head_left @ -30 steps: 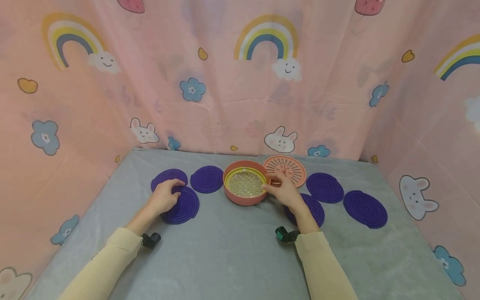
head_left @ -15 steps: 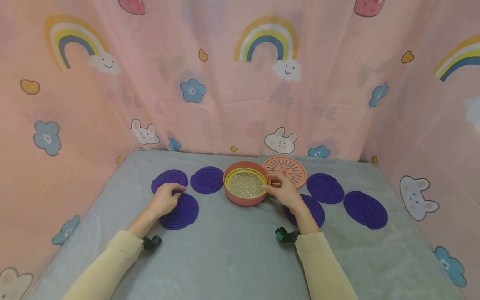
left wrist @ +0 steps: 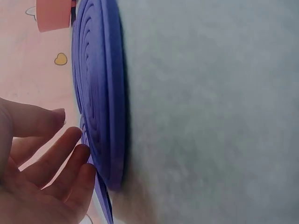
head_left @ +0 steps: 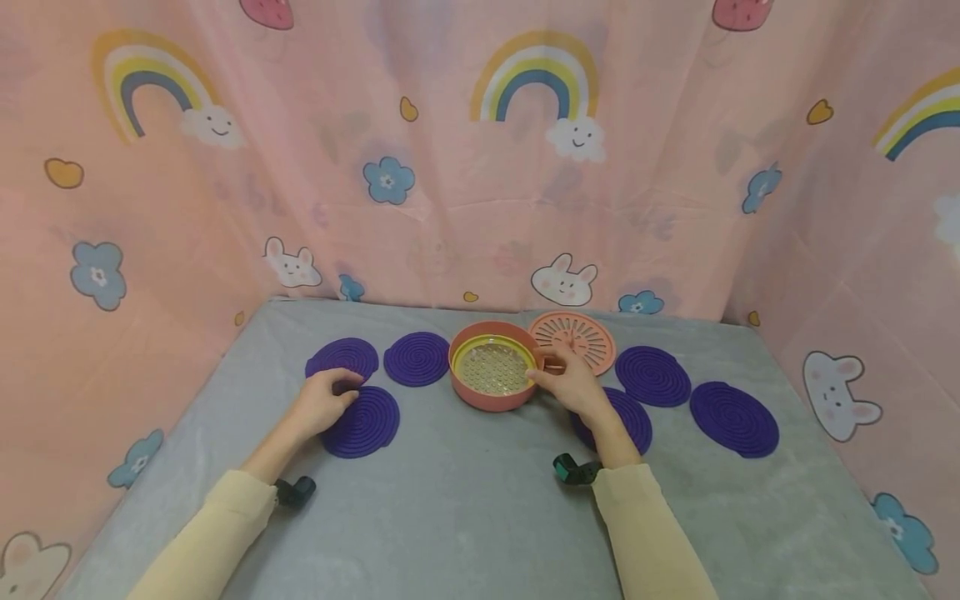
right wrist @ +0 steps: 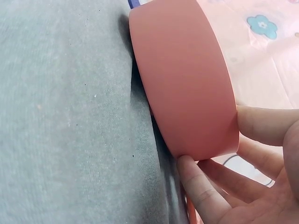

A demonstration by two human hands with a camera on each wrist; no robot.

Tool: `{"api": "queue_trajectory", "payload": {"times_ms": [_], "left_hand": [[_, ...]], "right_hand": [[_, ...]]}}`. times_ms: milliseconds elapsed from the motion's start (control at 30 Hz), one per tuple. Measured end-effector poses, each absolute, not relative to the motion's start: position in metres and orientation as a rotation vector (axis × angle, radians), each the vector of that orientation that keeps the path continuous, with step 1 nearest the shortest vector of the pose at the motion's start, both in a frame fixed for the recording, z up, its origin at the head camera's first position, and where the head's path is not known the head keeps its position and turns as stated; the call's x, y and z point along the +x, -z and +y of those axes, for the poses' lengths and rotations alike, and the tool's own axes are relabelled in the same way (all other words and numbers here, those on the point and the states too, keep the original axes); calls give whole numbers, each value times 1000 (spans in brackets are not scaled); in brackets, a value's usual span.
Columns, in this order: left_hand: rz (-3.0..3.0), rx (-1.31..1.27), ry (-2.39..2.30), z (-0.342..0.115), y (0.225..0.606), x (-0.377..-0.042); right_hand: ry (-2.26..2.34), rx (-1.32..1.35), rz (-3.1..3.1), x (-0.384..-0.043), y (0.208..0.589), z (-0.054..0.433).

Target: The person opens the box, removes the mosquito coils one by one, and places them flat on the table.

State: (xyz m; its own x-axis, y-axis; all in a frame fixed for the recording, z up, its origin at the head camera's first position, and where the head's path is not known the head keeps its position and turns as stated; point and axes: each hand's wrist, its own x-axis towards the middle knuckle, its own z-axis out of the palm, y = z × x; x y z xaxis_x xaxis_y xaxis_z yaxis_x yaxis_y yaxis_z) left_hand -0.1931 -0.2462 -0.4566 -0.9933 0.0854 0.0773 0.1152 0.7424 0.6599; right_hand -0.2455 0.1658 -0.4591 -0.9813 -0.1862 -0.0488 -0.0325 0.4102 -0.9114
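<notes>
In the head view my left hand (head_left: 325, 402) is over the left side, between two purple mosquito coils, a front one (head_left: 363, 422) and a back one (head_left: 342, 360). The left wrist view shows its thumb apart from the loosely bent fingers (left wrist: 70, 186), fingertips right at the edge of a coil (left wrist: 100, 93), nothing between them. My right hand (head_left: 573, 383) pinches the right wall of a round pink coil holder (head_left: 487, 402), thumb at the rim and fingers low on the outside (right wrist: 187, 84). Inside the holder sits a yellow ring (head_left: 459, 358) around a clear, patterned floor.
Behind my right hand lies the pink slotted lid (head_left: 588, 333). Another coil (head_left: 417, 359) is left of the holder. On the right lie three more: one partly under my wrist (head_left: 633, 421), one behind it (head_left: 652, 377), one farther right (head_left: 735, 419). Grey cloth (head_left: 465, 500) covers the table.
The front left coil has slid slightly toward me, opening a gap from the back one. My left hand has drawn back a little to the left. The right hand stays on the holder.
</notes>
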Motion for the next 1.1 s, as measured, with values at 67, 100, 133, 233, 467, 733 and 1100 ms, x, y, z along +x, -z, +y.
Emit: {"api": "queue_trajectory", "payload": {"times_ms": [67,100,133,233,467,733,1100], "left_hand": [[-2894,-163,1107,-248,455,-191],[-2896,-162,1100,-249,454,-190],[-2895,-157,1097,-250,454,-189],[-2902,-128,1079,-252,452,-185],[-2913,-72,1115,-255,449,-176],[-2880,-111,1179,-244,450,-181],[-2833,-173,1140,-222,435,-186]], "right_hand": [[1618,-197,2520,-245,460,166],[1618,-198,2523,-245,460,166],[1620,-199,2523,-245,460,166],[1619,-201,2526,-245,460,166],[1614,-204,2527,-244,459,166],[1603,-178,2540,-240,456,173],[1520,-257,2586,-238,445,178]]}}
